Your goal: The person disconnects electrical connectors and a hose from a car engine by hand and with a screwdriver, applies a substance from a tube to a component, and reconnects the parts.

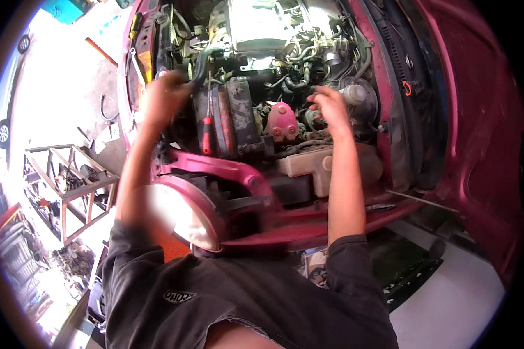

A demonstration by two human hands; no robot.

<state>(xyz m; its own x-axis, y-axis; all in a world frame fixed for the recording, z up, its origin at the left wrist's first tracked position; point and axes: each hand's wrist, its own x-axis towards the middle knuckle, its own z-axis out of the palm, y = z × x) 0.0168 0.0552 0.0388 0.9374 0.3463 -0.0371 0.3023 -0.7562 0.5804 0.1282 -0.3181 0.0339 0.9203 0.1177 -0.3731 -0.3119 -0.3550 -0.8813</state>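
Over the left side of the engine bay, my left hand is smeared by motion, close to a bent black rubber hose. Whether its fingers grip the hose cannot be made out. My right hand hovers at the right of the bay with loosely bent fingers and nothing visible in them. Just beyond it sits a round reservoir with a whitish cap. Between my hands, a red-handled screwdriver lies on the dark radiator area, beside a red-painted metal bracket.
A wrench and a yellow-handled screwdriver rest along the left fender. Nearer me are a beige plastic tank and a round headlight. A metal frame stands on the floor at left; the raised red hood is at right.
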